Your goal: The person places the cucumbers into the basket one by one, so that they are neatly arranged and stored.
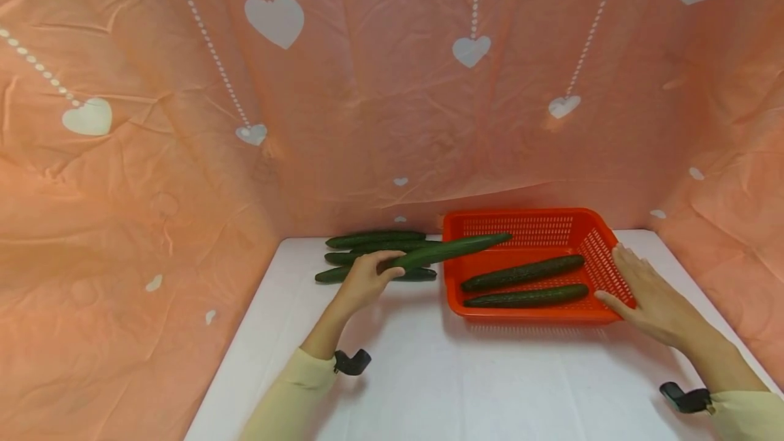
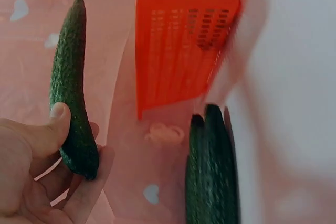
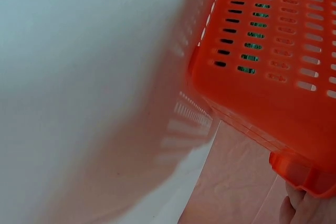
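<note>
While a long, dark green, bumpy cucumber [image 1: 453, 249] slants over the left rim of a red, perforated plastic basket [image 1: 542, 319], the left hand [image 1: 366, 281] grips its lower end between thumb and fingers. Two similar cucumbers [image 1: 527, 297] lie inside; the right hand [image 1: 658, 301], fingers straight, touches the basket's right side. More green cucumbers [image 1: 376, 239] lie leftward on the white tabletop [image 1: 429, 373].

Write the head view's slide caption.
Left hand holds a cucumber; right hand at a red basket with two cucumbers inside.
</note>
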A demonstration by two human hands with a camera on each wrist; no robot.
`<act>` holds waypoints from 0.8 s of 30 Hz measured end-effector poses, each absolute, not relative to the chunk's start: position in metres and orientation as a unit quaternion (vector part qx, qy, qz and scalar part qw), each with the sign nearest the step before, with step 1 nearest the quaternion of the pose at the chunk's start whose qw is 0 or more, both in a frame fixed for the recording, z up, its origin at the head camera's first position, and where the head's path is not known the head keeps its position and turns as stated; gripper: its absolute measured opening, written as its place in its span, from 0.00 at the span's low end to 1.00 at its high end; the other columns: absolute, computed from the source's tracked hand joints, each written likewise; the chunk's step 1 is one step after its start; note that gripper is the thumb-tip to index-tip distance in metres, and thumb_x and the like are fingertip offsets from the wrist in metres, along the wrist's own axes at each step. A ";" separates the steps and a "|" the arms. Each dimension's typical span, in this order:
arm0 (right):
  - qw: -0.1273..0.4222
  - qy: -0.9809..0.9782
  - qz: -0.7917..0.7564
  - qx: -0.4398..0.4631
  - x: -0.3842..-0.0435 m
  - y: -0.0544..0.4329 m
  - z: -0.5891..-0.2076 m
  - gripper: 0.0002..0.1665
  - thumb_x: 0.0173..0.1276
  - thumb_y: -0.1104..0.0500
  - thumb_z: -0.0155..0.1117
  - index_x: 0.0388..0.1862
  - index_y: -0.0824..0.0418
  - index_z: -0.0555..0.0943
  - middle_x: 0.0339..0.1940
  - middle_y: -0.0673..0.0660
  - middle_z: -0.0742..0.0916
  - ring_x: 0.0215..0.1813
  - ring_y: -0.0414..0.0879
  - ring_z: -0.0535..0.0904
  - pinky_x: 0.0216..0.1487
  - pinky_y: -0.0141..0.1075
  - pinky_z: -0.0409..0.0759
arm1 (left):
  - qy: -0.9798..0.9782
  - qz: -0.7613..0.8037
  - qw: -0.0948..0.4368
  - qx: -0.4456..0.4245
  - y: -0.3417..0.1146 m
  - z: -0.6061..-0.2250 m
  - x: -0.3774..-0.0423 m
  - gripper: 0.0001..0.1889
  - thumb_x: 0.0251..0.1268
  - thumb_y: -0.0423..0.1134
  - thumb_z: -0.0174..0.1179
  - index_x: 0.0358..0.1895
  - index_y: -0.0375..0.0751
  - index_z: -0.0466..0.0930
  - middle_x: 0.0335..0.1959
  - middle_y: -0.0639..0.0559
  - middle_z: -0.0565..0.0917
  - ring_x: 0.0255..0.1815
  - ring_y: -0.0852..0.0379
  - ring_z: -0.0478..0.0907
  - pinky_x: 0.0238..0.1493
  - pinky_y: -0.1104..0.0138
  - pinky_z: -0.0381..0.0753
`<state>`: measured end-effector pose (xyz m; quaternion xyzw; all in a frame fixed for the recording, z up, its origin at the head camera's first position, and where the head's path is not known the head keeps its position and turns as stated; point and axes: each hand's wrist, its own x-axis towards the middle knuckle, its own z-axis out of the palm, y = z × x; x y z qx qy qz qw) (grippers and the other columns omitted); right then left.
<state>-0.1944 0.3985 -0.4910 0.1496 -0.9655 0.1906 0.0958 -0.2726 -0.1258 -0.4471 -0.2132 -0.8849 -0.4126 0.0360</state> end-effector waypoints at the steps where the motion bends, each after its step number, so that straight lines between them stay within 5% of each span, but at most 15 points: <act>1: 0.094 -0.966 0.191 0.148 -0.194 0.398 -0.491 0.59 0.79 0.42 0.63 0.89 0.69 0.41 0.88 0.76 0.50 0.89 0.68 0.40 0.84 0.37 0.20 | -0.886 -0.407 0.036 -0.219 -0.122 -0.446 -0.273 0.18 0.73 0.40 0.71 0.63 0.43 0.88 0.54 0.46 0.90 0.44 0.54 0.85 0.50 0.56 0.86; 12: 0.082 -0.965 0.207 0.140 -0.195 0.397 -0.490 0.59 0.80 0.42 0.62 0.89 0.69 0.41 0.88 0.76 0.50 0.88 0.70 0.40 0.83 0.38 0.20 | -0.891 -0.383 0.030 -0.241 -0.076 -0.432 -0.277 0.18 0.75 0.42 0.70 0.64 0.44 0.88 0.47 0.48 0.89 0.35 0.55 0.75 0.44 0.60 0.78; 21: 0.078 -0.966 0.207 0.134 -0.194 0.397 -0.489 0.59 0.80 0.42 0.61 0.89 0.68 0.40 0.88 0.76 0.49 0.89 0.68 0.38 0.83 0.37 0.19 | -0.895 -0.379 0.015 -0.236 -0.034 -0.437 -0.280 0.19 0.75 0.45 0.69 0.64 0.46 0.88 0.62 0.46 0.88 0.55 0.49 0.83 0.62 0.53 0.83; 24: 0.080 -0.966 0.207 0.136 -0.195 0.397 -0.489 0.59 0.80 0.42 0.62 0.89 0.69 0.40 0.87 0.76 0.49 0.89 0.68 0.38 0.82 0.35 0.19 | -0.900 -0.363 0.010 -0.241 -0.022 -0.438 -0.282 0.20 0.76 0.46 0.69 0.65 0.46 0.88 0.55 0.45 0.90 0.38 0.55 0.79 0.49 0.60 0.83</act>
